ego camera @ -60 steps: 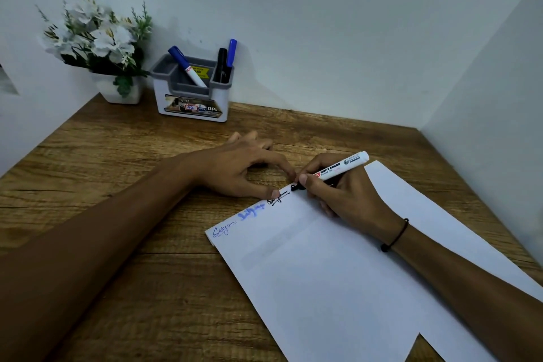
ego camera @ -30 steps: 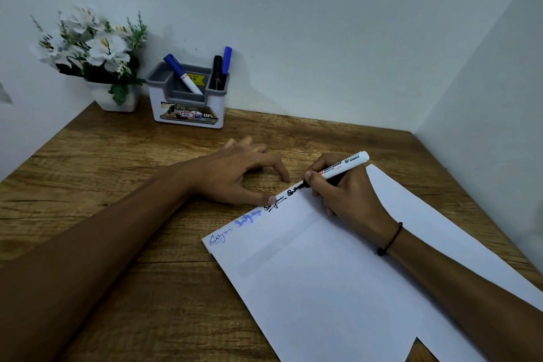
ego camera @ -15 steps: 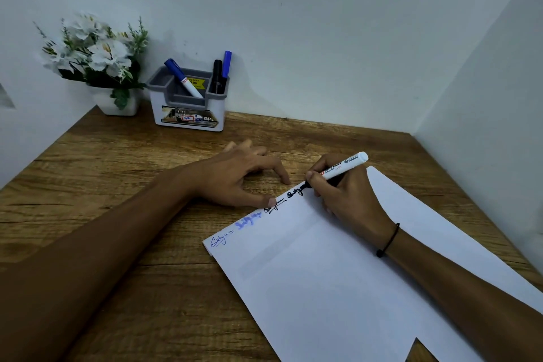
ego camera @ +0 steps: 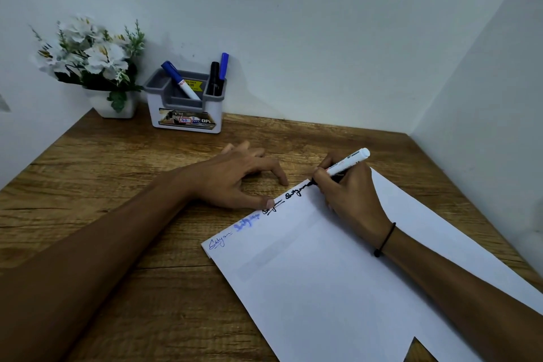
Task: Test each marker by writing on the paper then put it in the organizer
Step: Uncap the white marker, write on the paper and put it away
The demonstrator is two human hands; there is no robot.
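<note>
My right hand grips a white marker with a black tip, its tip touching the top edge of the white paper. Blue and black scribbles run along that edge. My left hand rests flat on the table with fingers spread, its thumb pinning the paper's edge. The grey and white organizer stands at the back left against the wall. It holds a blue-capped marker leaning in the middle slot, plus a black marker and a blue one upright in the right slot.
A white pot of white flowers stands in the back left corner beside the organizer. White walls close the wooden table at the back, left and right. The paper has a notch cut at its near edge.
My right hand has moved the marker rightward along the paper's top edge, adding more black writing. My left hand has stayed in place on the paper's edge.
</note>
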